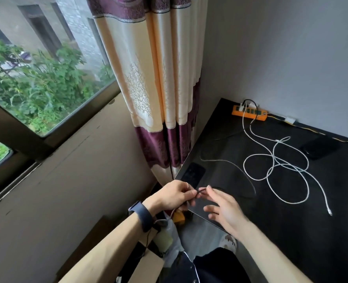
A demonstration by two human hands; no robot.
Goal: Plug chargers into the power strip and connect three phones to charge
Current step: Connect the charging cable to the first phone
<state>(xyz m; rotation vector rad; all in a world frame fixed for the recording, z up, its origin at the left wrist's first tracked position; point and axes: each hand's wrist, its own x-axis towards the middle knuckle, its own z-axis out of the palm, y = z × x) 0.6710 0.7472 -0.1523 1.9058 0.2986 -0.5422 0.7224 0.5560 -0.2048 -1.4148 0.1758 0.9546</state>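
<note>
The left hand pinches a thin, dark cable near its tip, while the right hand, fingers loosely spread, holds nothing beside it.

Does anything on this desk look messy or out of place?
The white cable sprawls in crossed loops over the black table, its free end lying loose. One phone lies right at the table's left edge. Nothing looks damaged.

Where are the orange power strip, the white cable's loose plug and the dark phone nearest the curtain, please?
orange power strip (249,113): head view, middle of its body.
white cable's loose plug (330,212): head view, on the connector tip.
dark phone nearest the curtain (192,173): head view, middle of its upper face.
</note>
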